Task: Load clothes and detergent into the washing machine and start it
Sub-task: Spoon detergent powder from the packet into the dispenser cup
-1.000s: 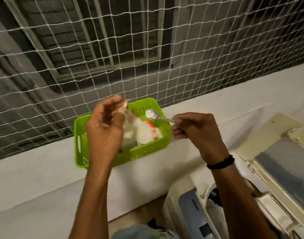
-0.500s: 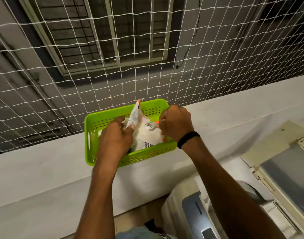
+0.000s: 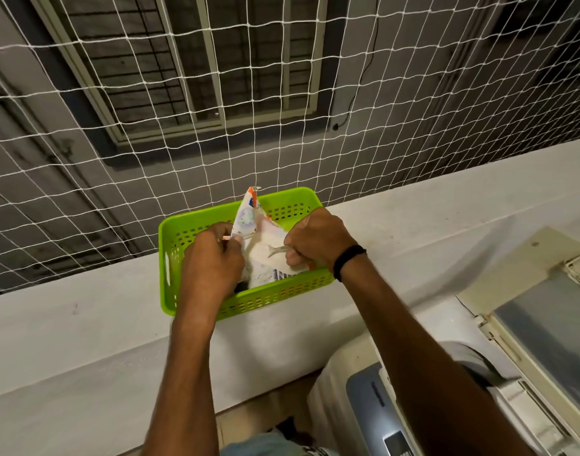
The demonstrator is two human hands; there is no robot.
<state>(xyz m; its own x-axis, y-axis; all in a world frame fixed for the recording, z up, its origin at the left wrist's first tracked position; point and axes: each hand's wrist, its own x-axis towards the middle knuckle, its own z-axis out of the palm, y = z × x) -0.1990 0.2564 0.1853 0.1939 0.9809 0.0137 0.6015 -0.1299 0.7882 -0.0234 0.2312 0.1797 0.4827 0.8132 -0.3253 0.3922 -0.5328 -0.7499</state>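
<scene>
I am on a home balcony: a white net [image 3: 282, 110] at 12 o'clock, my washing machine [image 3: 413, 406] at 4 o'clock.

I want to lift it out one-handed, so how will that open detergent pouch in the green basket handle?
The detergent pouch looks floppy: its top flap folds over by the left hand. Being open, with powder showing, it would probably spill if tilted. It likely sags unless supported underneath.

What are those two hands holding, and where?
Left hand pinches the detergent packet at its open top edge; right hand grips a spoon by its handle.
</scene>
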